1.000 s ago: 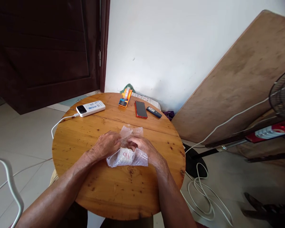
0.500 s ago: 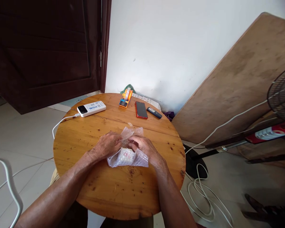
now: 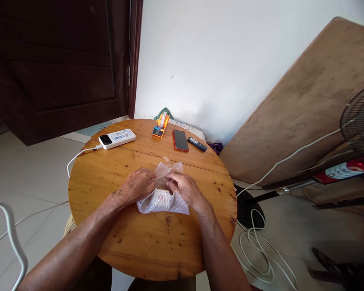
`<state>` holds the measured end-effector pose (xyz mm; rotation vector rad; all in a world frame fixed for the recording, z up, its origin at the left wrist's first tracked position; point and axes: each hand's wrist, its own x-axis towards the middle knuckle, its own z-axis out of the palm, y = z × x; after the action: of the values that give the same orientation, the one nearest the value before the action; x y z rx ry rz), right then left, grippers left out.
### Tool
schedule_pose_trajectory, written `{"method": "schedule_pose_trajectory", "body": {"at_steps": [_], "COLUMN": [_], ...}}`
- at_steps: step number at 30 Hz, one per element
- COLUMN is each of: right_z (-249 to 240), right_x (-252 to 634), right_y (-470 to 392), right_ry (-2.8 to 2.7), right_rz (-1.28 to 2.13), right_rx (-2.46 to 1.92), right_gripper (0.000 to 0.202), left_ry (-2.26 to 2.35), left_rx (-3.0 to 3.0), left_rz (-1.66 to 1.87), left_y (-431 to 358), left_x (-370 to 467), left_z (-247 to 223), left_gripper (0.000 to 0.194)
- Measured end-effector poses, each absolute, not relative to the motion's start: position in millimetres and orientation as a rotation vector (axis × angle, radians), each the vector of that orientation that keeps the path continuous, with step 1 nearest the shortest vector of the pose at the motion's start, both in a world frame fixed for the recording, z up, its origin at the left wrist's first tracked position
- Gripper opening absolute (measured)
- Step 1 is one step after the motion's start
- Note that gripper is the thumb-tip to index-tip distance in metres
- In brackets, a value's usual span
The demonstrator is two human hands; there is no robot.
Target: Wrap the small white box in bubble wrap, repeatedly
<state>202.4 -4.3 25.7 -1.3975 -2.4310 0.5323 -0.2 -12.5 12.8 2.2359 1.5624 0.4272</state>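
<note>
A sheet of clear bubble wrap (image 3: 176,205) lies crumpled on the round wooden table (image 3: 139,242), folded partly around a small pale item (image 3: 161,198) with reddish marks. What that item is, I cannot make out through the plastic. My left hand (image 3: 141,182) is closed on the left side of the wrap, its fingertips partly hidden. On the opposite side, my right hand (image 3: 185,188) has its fingers curled onto the wrap, with a gap between thumb and forefinger. The wrap's far end stands up loosely beyond both hands.
Along the table's far side are a white power bank (image 3: 119,138) with a plugged cable, an orange tape dispenser (image 3: 161,125), a red-edged phone (image 3: 180,140) and a dark handheld device (image 3: 197,144). A fan (image 3: 360,117) and coiled cable (image 3: 261,246) are at the right.
My right thumb and forefinger have spread slightly apart over the wrap. My left hand and the wrapped item stay nearly where they were.
</note>
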Motion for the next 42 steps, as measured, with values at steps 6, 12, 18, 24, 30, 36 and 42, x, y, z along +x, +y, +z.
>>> {"method": "schedule_pose_trajectory", "body": {"at_steps": [6, 12, 18, 24, 30, 36, 42], "right_z": [26, 27, 28, 28, 27, 22, 18], "right_x": [204, 205, 206, 206, 206, 207, 209], "right_y": [-4, -4, -5, -5, -3, 0, 4], "right_ry": [-2.474, -2.49, -2.505, -2.502, -2.513, -2.516, -2.498], "right_rz": [0.532, 0.585, 0.532, 0.524, 0.457, 0.362, 0.286], "right_rx": [-1.39, -1.405, -1.444, -1.473, -1.536, -1.566, -1.574], "right_gripper": [0.015, 0.021, 0.021, 0.017, 0.017, 0.018, 0.032], "left_ry": [1.562, 1.607, 1.662, 1.809, 1.915, 1.964, 1.97], "left_rx": [2.215, 2.154, 2.087, 1.993, 1.972, 1.941, 1.901], "left_rz": [0.402, 0.434, 0.407, 0.499, 0.543, 0.514, 0.575], "left_y": [-13, -13, -10, -3, 0, 2, 4], "left_x": [0, 2, 0, -6, -9, -11, -15], "left_z": [16, 17, 16, 11, 8, 9, 9], "left_gripper": [0.019, 0.02, 0.022, 0.025, 0.027, 0.031, 0.033]}}
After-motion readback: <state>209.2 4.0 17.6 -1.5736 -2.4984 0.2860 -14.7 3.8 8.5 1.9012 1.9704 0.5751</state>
